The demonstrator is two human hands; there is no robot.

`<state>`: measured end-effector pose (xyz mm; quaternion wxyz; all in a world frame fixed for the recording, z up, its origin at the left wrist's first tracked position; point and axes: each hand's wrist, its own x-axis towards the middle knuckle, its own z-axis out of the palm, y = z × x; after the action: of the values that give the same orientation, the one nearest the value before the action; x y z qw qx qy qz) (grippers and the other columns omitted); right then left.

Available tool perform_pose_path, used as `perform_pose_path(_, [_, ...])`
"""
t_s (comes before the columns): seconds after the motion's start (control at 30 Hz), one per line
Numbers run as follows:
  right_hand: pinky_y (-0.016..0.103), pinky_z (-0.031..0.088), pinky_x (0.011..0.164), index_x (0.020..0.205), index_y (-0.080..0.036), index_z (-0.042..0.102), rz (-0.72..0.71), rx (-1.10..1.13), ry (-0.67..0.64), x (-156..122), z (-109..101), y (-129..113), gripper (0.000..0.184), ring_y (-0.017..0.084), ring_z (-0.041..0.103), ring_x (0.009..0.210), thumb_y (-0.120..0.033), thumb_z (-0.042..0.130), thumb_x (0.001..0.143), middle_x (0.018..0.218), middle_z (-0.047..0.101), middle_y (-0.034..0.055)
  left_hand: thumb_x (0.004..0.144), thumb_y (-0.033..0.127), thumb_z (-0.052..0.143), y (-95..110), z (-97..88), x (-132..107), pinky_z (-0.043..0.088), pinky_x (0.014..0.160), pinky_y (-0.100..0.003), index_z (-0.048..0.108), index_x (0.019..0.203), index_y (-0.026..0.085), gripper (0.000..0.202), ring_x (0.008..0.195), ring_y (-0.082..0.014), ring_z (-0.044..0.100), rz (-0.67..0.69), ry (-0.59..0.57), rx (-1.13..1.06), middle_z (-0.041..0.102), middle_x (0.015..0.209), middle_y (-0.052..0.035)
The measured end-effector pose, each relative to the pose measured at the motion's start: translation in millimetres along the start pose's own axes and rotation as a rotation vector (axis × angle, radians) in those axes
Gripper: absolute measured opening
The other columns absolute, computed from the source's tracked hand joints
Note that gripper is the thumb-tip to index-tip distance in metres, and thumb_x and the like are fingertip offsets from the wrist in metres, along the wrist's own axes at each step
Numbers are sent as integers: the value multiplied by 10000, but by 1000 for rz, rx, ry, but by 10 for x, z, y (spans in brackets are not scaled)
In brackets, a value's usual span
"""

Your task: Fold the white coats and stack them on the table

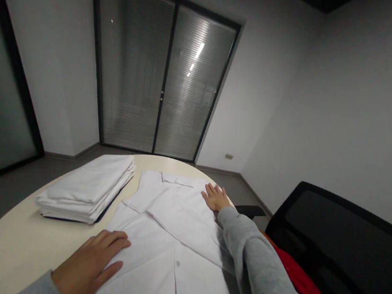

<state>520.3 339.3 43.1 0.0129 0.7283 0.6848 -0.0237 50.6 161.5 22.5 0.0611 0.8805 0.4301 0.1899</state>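
A white button-up shirt [161, 252] lies spread on the round table, its collar toward the far edge and one sleeve laid across its front. My left hand [94, 263] rests on the shirt's near left side, thumb apart from the fingers. At the far right shoulder, my right hand [215, 198] lies flat on the cloth with its fingers spread. Neither hand grips anything. To the left sits a stack of folded white garments [87, 184], with a dark layer at its bottom.
The pale round table [23, 240] carries both the shirt and the stack. On the right stands a black mesh chair [340, 250] with red cloth [303, 279] on it. Beyond the table are a glass partition with blinds [133, 72] and grey walls.
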Motion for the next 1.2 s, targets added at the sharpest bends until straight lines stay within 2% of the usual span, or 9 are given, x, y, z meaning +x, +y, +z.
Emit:
perform_pose_path(0.1, [590,-38,1247,1639,-257,240,4,-20,49,-121,-108,50,715,319,120,1584,-606,314,1019,1725,184,38,973,357,564,-9,5,-29,516,1070,-465,670,1292,344,336,1223,-280,614,-17,14,4,663,1345,-46])
perform_pose_path(0.3, [509,341,1158,1495,-209,509,66,-1,34,-737,-107,374,610,319,485,1410,-544,276,1042,1590,463,145,960,335,567,4,-40,-53,505,1085,-460,688,1290,338,352,1231,-277,611,-44,-5,6,666,1352,-49])
perform_pose_path(0.47, [552,284,1198,1595,-206,364,66,-23,39,-1318,119,468,643,317,305,1533,-533,310,1044,1677,316,105,952,344,584,39,-82,-54,501,1087,-473,697,1278,342,346,1234,-281,612,-37,33,-5,676,1347,-45])
perform_pose_path(0.6, [589,213,1227,1641,-167,238,105,-41,101,-1472,156,418,678,345,252,1550,-505,283,1055,1716,188,98,967,397,584,62,-99,-68,486,1104,-478,672,1323,332,373,1281,-288,589,-46,65,13,645,1415,-57])
perform_pose_path(0.73, [595,209,1236,1601,-167,359,59,-65,186,-1686,85,346,630,353,269,1545,-479,296,1057,1709,212,110,968,402,595,28,-33,-235,456,1133,-493,609,1420,352,455,1364,-306,538,-65,46,103,578,1519,-36])
perform_pose_path(0.87, [621,194,1250,1571,-306,427,-111,5,209,-2190,90,211,577,320,216,1570,-537,285,1062,1700,247,28,979,452,589,4,-143,-315,461,1136,-447,627,1397,346,433,1364,-283,552,-11,37,156,601,1499,-22])
perform_pose_path(0.97, [622,203,1260,1583,-384,376,-224,82,154,-2538,132,72,578,300,212,1571,-587,366,1042,1690,256,-17,1021,398,492,121,-425,20,477,1116,-404,675,1310,286,360,1298,-242,602,51,21,160,653,1426,-46])
perform_pose_path(1.07, [581,227,1272,1592,-350,363,-235,131,108,-2685,148,-35,596,278,255,1558,-581,377,1042,1671,297,-8,1039,390,440,314,-588,680,404,1173,-438,624,1372,216,418,1366,-257,541,73,-3,174,605,1480,-84])
perform_pose_path(1.2, [577,211,1280,1597,-324,353,-201,117,108,-2686,160,-59,623,278,247,1559,-597,363,1037,1663,300,-11,1039,476,434,319,-286,1493,192,1272,-425,388,1584,211,608,1572,-251,225,-48,-149,153,312,1693,-68])
